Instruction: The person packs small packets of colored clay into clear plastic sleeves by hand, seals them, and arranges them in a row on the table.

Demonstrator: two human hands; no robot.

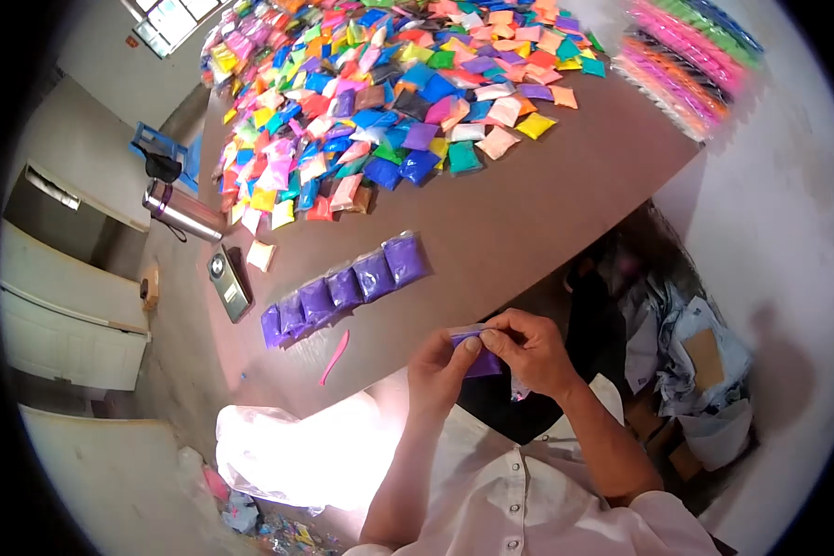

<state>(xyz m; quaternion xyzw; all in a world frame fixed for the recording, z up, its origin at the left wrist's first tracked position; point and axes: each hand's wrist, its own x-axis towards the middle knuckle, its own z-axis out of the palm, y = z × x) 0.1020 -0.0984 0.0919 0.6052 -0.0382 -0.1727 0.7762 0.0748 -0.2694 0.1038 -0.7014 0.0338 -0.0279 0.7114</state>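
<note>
Between my two hands, just off the table's front edge, is a small purple packet (484,364). My left hand (441,367) pinches its upper left part with the thumb on top. The fingers of my right hand (532,348) close on its upper right edge. Part of the packet is hidden behind my fingers. On the table ahead lies a row of several purple packets (345,289), side by side in clear film. A pink plastic tool (335,357) with a thin curved shape rests near that row.
A big heap of multicoloured packets (380,102) covers the far part of the brown table (519,227). At the left edge are a phone (232,284) and a metal flask (183,210). Bundles of coloured strips (681,65) sit back right. A lit plastic bag (278,454) is lower left.
</note>
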